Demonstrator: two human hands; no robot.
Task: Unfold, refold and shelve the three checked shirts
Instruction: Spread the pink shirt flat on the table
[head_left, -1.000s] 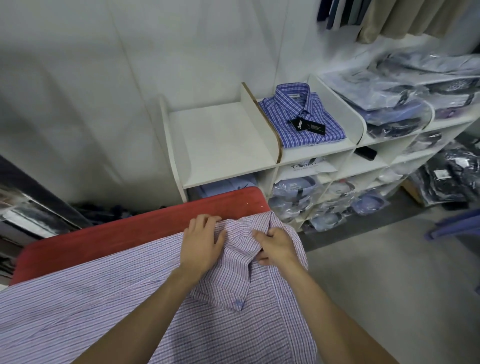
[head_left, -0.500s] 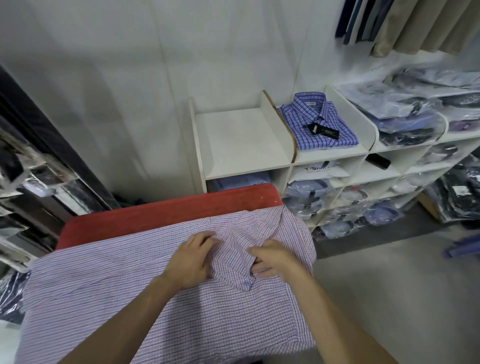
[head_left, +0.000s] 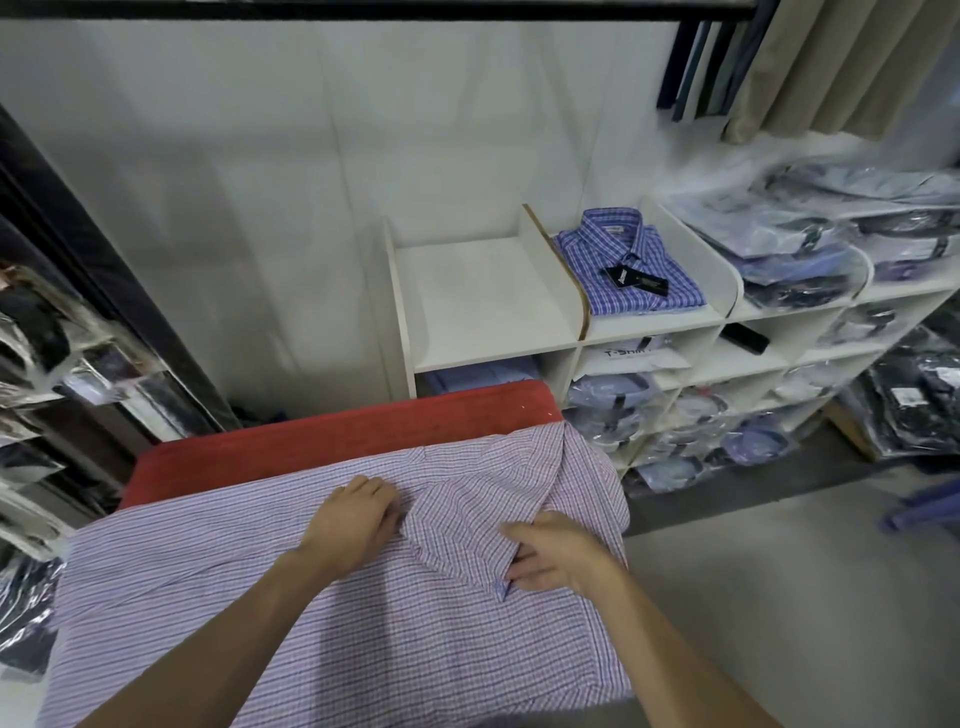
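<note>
One blue checked shirt (head_left: 631, 265) sits shelved beyond the hands; the left hand (head_left: 356, 522) presses flat and the right hand (head_left: 558, 556) pinches the collar of the pink checked shirt (head_left: 363, 639), folding barely begun.

The spread shirt (head_left: 363, 613) lay flat across the near part of the padded table (head_left: 332, 441), so only the table's far strip stayed bare. Both hands sat on it near the collar (head_left: 467, 519): left hand (head_left: 358, 519) to the collar's left, right hand (head_left: 556, 558) at its right edge with fingertips tucked under the fabric. Right behind the table stood the cubby shelf unit (head_left: 566, 332). Its top left bay was directly beyond the table, and the folded shirt (head_left: 623, 265) lay in the bay just right of that. Bagged shirts (head_left: 789, 244) were piled further right, more in the lower cubbies.
</note>
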